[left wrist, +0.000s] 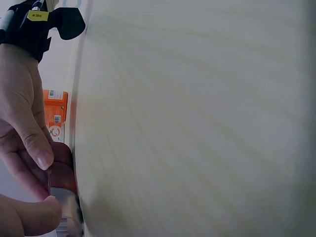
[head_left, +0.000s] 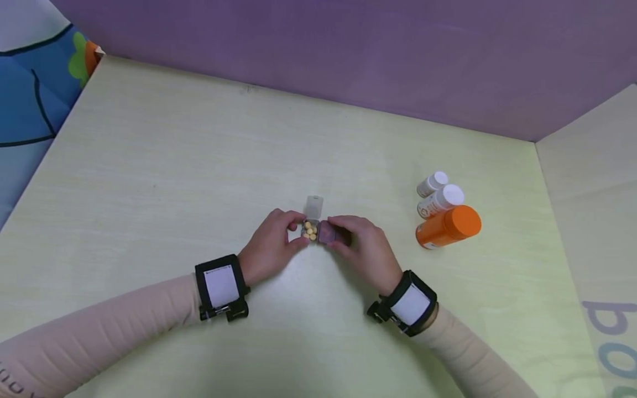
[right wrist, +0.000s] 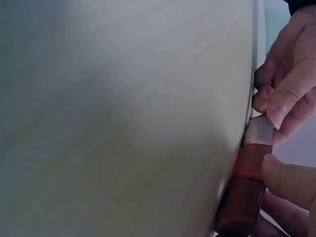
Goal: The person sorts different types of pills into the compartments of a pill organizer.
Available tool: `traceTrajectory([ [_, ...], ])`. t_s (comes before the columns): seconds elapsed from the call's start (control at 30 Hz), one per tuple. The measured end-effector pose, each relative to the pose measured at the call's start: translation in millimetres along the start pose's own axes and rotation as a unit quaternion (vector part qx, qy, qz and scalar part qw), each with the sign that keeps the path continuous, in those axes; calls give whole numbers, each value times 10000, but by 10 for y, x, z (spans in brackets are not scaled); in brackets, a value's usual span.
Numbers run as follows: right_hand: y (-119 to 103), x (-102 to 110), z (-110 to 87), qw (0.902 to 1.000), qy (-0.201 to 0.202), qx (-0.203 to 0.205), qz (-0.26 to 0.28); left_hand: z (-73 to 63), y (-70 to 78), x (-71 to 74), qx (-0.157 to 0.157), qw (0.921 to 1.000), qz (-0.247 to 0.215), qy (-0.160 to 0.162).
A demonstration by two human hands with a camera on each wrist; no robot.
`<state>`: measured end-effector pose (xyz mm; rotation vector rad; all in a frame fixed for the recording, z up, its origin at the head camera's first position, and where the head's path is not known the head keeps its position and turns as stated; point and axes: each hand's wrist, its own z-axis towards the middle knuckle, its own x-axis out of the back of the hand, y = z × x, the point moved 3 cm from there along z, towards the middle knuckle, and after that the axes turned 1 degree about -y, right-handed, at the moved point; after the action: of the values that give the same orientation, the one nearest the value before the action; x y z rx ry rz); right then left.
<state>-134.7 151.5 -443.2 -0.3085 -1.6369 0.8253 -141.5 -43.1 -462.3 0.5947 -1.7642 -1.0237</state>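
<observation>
A small pill organizer (head_left: 326, 233) lies on the table between the two hands. Its left compartment is clear, and the see-through lid (head_left: 314, 207) is flipped back away from the person. Inside sit several pale yellow pills (head_left: 310, 230). The left hand (head_left: 271, 243) pinches the clear end between thumb and fingers. From the other side, the right hand (head_left: 365, 249) grips the dark red compartments, partly covering them. In the right wrist view, the red section (right wrist: 247, 163) shows low against the tabletop, with the right thumb (right wrist: 286, 182) on its edge.
To the right stand two white bottles (head_left: 439, 202) and an orange bottle (head_left: 448, 226) with an orange cap, close together. A purple panel (head_left: 338, 61) borders the table's far edge, and a pale panel (head_left: 592, 182) the right side.
</observation>
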Motion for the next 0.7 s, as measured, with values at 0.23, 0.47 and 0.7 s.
traceTrajectory([
  [0.23,-4,-13,5,9999,103,-37,-41,-2,15,9,-3,10000,-22,-88],
  [0.47,-19,-28,20,9997,117,-206,-29,70,116,86,349,9964,-766,-136],
  [0.7,-8,-16,9,9997,71,-230,14,165,199,139,712,9765,-2031,-151],
])
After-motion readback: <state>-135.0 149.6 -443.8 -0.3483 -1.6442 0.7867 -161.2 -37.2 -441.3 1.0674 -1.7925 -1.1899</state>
